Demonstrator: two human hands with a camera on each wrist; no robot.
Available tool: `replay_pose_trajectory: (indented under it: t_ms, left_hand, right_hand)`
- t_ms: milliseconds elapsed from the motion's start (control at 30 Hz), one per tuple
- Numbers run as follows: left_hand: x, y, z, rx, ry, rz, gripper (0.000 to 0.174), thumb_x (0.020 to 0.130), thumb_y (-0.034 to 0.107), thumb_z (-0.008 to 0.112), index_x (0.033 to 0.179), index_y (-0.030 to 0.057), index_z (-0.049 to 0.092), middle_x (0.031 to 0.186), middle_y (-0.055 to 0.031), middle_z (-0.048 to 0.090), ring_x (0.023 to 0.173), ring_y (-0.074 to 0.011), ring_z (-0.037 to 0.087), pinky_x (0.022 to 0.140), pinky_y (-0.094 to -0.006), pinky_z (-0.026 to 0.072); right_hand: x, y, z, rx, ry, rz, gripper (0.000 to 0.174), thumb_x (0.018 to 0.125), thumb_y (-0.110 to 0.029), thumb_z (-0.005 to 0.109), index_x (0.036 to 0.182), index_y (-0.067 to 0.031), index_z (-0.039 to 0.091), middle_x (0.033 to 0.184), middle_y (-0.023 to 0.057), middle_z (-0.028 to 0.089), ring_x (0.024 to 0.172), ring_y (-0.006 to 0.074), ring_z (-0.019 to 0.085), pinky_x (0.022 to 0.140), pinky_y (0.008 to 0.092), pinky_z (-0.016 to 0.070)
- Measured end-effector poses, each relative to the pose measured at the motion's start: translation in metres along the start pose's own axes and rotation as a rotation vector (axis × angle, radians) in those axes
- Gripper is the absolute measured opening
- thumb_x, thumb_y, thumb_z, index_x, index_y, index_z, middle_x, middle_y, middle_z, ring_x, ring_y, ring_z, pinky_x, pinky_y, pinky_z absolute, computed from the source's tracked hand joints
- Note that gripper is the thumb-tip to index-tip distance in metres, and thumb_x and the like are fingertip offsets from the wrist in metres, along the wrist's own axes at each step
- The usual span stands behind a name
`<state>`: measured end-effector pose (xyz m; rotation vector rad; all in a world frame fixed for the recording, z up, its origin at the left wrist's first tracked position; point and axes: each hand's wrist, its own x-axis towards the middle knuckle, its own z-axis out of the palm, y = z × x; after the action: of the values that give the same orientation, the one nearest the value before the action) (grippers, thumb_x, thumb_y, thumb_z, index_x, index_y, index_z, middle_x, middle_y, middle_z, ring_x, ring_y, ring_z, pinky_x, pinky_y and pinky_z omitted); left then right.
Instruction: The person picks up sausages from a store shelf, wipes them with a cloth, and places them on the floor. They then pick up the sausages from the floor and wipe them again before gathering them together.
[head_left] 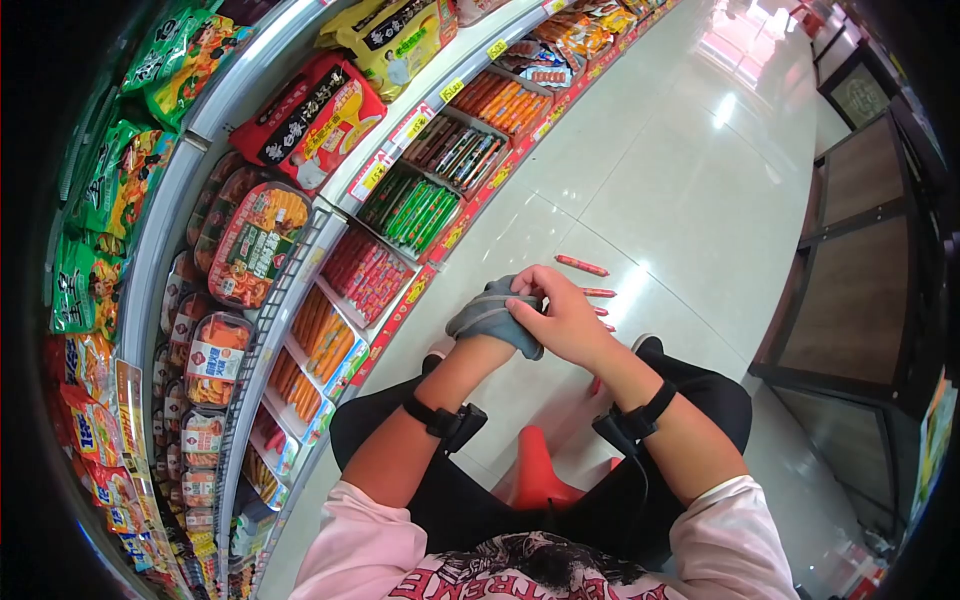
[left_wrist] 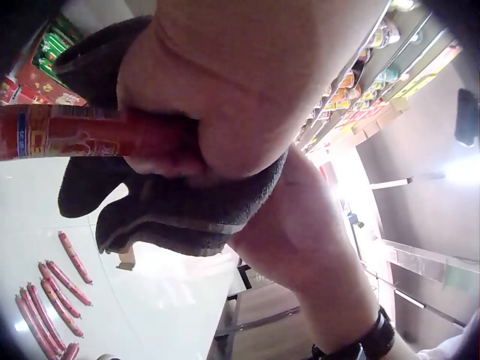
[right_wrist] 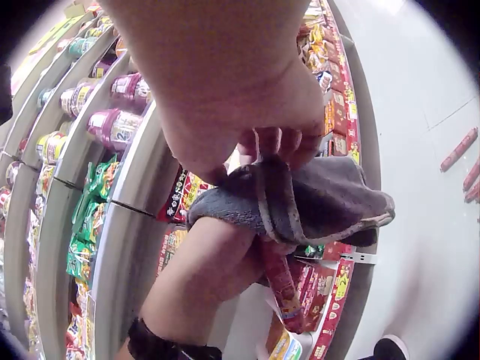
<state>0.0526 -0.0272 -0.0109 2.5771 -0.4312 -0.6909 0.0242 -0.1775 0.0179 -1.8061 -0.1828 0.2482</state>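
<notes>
A grey cloth is draped over my left hand, hiding most of it in the head view. The left wrist view shows that hand's fingers curled round a red-wrapped sausage stick. In the right wrist view, this stick sticks out below the cloth. My right hand pinches the cloth from the other side, its fingers bent over a fold. Several similar red sticks lie on the floor beyond the hands, roughly side by side.
Shelves of packaged food curve along the left, with sausage compartments at their near edge. A red stool stands between the person's legs. Dark brown cabinets line the right side. Glossy pale floor tiles run between shelves and cabinets.
</notes>
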Motion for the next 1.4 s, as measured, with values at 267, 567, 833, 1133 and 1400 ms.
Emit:
replay_pose_trajectory:
  t_ms: [267,567,833,1133,1400]
  left_hand:
    - [-0.008,0.017,-0.016,-0.097,-0.022,-0.014,0.057,0.075,0.025,0.085,0.127,0.0161,0.063,0.114,-0.0111,0.072,0.107,-0.0263,0.069,0.089,-0.0381,0.056]
    - [-0.014,0.009,-0.003,-0.495,0.135,0.157,0.047,0.077,0.026,0.082,0.117,0.0117,0.061,0.112,-0.0126,0.069,0.105,-0.0312,0.067,0.091,-0.0432,0.0533]
    - [-0.025,0.021,-0.038,-0.166,-0.097,0.17,0.049,0.078,0.02,0.081,0.122,0.0116,0.06,0.114,-0.0103,0.069,0.102,-0.0253,0.067,0.089,-0.0374,0.0539]
    - [-0.035,0.018,-0.037,-0.389,0.068,0.22,0.037,0.077,0.017,0.079,0.11,0.007,0.064,0.106,-0.0158,0.071,0.094,-0.0343,0.067,0.082,-0.0427,0.0534]
    - [-0.023,0.002,-0.023,-0.197,0.24,0.373,0.027,0.077,0.018,0.078,0.096,0.0024,0.065,0.088,-0.0194,0.07,0.08,-0.0379,0.068,0.068,-0.0453,0.0526]
  right_hand:
    - [0.001,0.002,-0.004,-0.151,-0.003,-0.022,0.024,0.096,-0.026,0.072,0.103,-0.0043,0.064,0.09,0.0164,0.067,0.089,0.0351,0.067,0.077,0.0446,0.0523]
    - [-0.009,-0.013,-0.01,-0.543,-0.022,-0.157,0.029,0.105,-0.029,0.056,0.092,-0.0036,0.058,0.084,0.0181,0.065,0.083,0.0394,0.065,0.071,0.0488,0.0491]
    - [-0.004,-0.013,-0.013,-0.485,-0.075,-0.271,0.03,0.103,-0.028,0.058,0.085,-0.0039,0.057,0.077,0.018,0.063,0.077,0.0412,0.063,0.067,0.0508,0.0485]
    - [-0.005,-0.016,-0.008,-0.282,0.007,-0.257,0.028,0.099,-0.019,0.061,0.079,-0.0004,0.055,0.071,0.0202,0.057,0.068,0.0412,0.058,0.062,0.0489,0.0447]
    - [-0.006,-0.017,-0.007,-0.106,0.073,-0.213,0.028,0.1,-0.022,0.061,0.082,-0.0006,0.056,0.071,0.0193,0.057,0.063,0.0387,0.057,0.059,0.0466,0.0434]
